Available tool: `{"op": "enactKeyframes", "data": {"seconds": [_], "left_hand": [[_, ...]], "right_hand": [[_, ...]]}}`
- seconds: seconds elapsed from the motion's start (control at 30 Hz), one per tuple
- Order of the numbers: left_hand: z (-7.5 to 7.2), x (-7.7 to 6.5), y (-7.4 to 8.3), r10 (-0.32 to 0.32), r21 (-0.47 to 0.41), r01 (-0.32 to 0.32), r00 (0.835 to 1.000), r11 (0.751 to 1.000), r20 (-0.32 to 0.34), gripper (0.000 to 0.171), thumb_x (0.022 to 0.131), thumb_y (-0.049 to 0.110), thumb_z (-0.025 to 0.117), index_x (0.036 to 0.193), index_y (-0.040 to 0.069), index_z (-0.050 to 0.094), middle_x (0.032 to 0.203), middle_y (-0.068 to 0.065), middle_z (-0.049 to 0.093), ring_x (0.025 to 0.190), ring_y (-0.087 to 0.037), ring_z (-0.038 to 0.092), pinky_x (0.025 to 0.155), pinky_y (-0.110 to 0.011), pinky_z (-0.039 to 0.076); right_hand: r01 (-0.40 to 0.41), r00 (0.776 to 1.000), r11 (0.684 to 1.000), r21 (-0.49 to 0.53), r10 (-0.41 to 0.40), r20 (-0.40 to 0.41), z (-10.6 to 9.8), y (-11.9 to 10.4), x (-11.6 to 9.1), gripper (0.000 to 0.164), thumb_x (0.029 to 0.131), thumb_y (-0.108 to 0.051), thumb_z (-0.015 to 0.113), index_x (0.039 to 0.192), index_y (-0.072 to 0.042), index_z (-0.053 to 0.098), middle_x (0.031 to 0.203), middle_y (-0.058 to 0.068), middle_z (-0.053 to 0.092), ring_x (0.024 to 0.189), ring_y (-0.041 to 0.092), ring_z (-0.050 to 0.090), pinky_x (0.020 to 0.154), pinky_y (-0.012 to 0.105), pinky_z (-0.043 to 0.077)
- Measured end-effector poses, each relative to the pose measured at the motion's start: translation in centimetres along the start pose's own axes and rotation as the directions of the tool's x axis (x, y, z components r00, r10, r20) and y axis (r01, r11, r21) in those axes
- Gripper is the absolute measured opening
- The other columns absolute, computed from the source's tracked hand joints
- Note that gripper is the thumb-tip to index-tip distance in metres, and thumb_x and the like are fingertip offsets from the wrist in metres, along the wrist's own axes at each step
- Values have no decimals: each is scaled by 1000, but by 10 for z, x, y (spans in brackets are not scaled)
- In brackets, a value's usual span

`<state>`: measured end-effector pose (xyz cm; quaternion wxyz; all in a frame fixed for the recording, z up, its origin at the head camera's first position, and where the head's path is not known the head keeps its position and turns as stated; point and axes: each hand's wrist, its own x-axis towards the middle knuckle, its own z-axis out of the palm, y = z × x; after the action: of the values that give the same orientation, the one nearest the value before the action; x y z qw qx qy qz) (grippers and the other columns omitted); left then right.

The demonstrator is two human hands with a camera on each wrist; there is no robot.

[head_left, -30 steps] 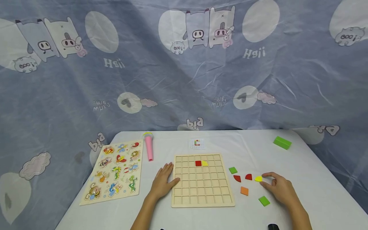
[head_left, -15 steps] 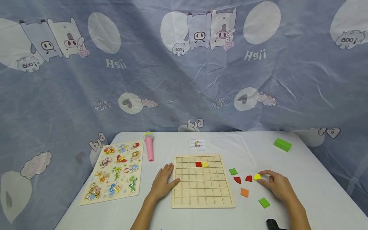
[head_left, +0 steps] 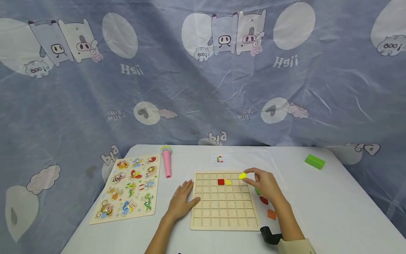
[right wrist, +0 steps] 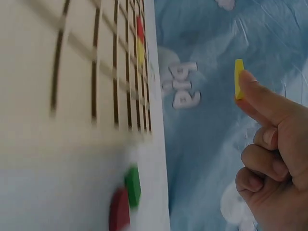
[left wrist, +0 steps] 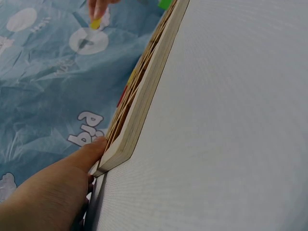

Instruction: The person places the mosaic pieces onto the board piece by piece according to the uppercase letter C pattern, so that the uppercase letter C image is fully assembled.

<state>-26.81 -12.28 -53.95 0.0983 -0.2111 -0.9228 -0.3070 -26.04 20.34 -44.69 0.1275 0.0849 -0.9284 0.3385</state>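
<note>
Observed a yellow piece (head_left: 242, 175) pinched between thumb and forefinger of the right hand (head_left: 265, 184), raised at the far right corner of the grid board (head_left: 225, 228), with remaining fingers curled. Noted the left hand (head_left: 181, 201) along the board's left edge, with fingers straight and thumb on its rim. Found a red square (head_left: 221, 182) and yellow tile (head_left: 228, 182) seated side by side in the board. Recorded a white tabletop (head_left: 333, 204) beneath the board; behind it, a wrinkled blue-grey cloth (head_left: 203, 84) printed with cartoon pigs.
</note>
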Motion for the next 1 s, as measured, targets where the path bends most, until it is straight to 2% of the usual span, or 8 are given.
{"op": "enactKeyframes", "data": {"seconds": [0.13, 0.3, 0.47, 0.73, 1.0], "left_hand": [[0, 0, -1, 4, 1, -4, 1000, 1000, -4, 72, 87, 45, 59, 138, -2, 39, 143, -14, 37, 134, -32, 26, 110, -48, 15], [1, 0, -2, -12, 8, 12, 1000, 1000, 15, 73, 87, 47, 57, 139, 0, 39, 144, -11, 36, 135, -29, 25, 111, -46, 14], [0, 1, -1, -23, 13, 23, 999, 1000, 23, 73, 87, 49, 56, 139, 1, 38, 145, -9, 35, 136, -27, 23, 112, -44, 14], [-2, 1, 1, -22, 22, 22, 1000, 1000, 21, 74, 86, 48, 58, 139, 0, 39, 144, -10, 36, 136, -28, 25, 111, -45, 15], [-1, 1, 1, -29, 15, 29, 999, 999, 27, 73, 87, 47, 58, 140, 0, 37, 145, -12, 34, 136, -27, 24, 112, -44, 14]], "right_hand": [[48, 998, 997, 59, -50, 36, 28, -19, 21, 32, 77, -29, 74, 104, -13, 68, 52, -3, 37, 44, 10, 28, 38, 23, 25], [84, 992, 995, 58, -90, 93, 63, -28, 38, 31, 77, -30, 74, 102, -13, 69, 53, -4, 37, 45, 9, 27, 40, 22, 23], [32, 992, 999, 36, -36, 124, 88, -34, 42, 28, 77, -28, 74, 100, -13, 70, 55, -3, 41, 47, 11, 31, 41, 24, 26], [-29, 992, 1000, 1, 29, 124, 110, -27, 38, 29, 75, -32, 76, 98, -16, 70, 63, -5, 52, 55, 13, 42, 44, 26, 36], [-38, 992, 999, -39, 42, 116, 111, -26, 37, 31, 73, -35, 77, 99, -20, 69, 77, -1, 62, 62, 13, 50, 48, 27, 42]]}}
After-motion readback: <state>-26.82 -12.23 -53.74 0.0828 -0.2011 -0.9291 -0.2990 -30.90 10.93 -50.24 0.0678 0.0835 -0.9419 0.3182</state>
